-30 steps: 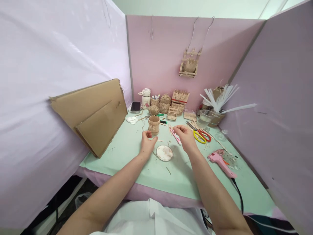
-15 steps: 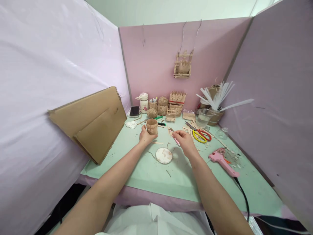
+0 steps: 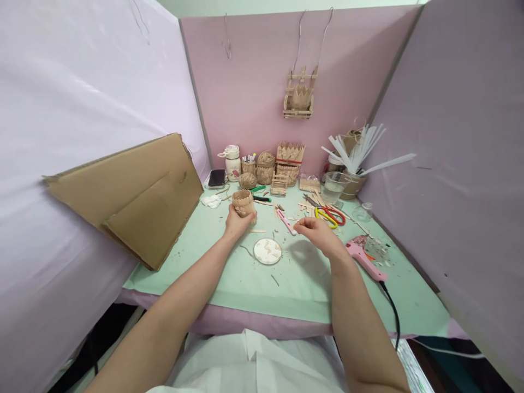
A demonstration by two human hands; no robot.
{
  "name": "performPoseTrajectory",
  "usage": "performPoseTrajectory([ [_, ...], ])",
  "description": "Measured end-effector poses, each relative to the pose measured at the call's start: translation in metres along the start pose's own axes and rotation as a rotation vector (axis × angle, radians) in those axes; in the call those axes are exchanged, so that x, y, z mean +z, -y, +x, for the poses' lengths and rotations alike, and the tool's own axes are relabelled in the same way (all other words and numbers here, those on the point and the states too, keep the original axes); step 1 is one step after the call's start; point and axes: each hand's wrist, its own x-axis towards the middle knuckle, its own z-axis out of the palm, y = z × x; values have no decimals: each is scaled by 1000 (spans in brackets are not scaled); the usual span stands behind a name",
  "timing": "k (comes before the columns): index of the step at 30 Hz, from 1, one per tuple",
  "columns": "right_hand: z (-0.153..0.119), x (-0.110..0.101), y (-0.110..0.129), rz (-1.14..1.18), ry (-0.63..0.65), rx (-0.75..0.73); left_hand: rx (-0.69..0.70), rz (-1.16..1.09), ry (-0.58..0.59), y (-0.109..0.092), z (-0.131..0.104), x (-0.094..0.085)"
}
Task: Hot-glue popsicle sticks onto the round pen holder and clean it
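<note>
A small round wooden cup [image 3: 243, 201] stands upright in the grip of my left hand [image 3: 238, 222], whose fingers wrap round its lower part. My right hand [image 3: 308, 226] is pinched closed above the green table; what its fingertips hold, if anything, is too small to make out. Just left of those fingertips lies a pink craft knife [image 3: 285, 222]. Between and below my hands is a round white disc [image 3: 267, 251] with light brown patches. Short bits of twine and a flat stick lie near it.
Yellow and red scissors [image 3: 331, 217] lie among wooden sticks at the right, with a pink glue gun [image 3: 366, 262] nearer me. Folded cardboard [image 3: 143, 202] leans at the left. Along the back stand a bottle [image 3: 232, 164], twine balls and a plastic cup [image 3: 333, 188].
The view has shifted a little. My right hand has moved right, away from the cup and off the pink knife, which now shows more fully. My left hand still holds the cup.
</note>
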Motion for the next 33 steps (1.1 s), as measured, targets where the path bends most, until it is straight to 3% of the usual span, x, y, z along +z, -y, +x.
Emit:
performPoseTrajectory([
  [3,-3,-4,-10,-109,72,20,28,-81,-26,-1,-1,-2],
  [7,-2,-3,-17,-301,105,12,91,-254,52,-6,-6,-3],
  [14,-2,-3,-14,-519,166,49,68,-431,177,-10,-10,-5],
  [19,-3,-2,-12,-648,251,75,97,-444,171,-9,-11,-5],
  [26,-3,1,-12,-696,286,81,116,-335,74,-9,-9,-7],
  [33,-4,0,-10,-570,222,20,94,-371,92,-9,-10,-7],
])
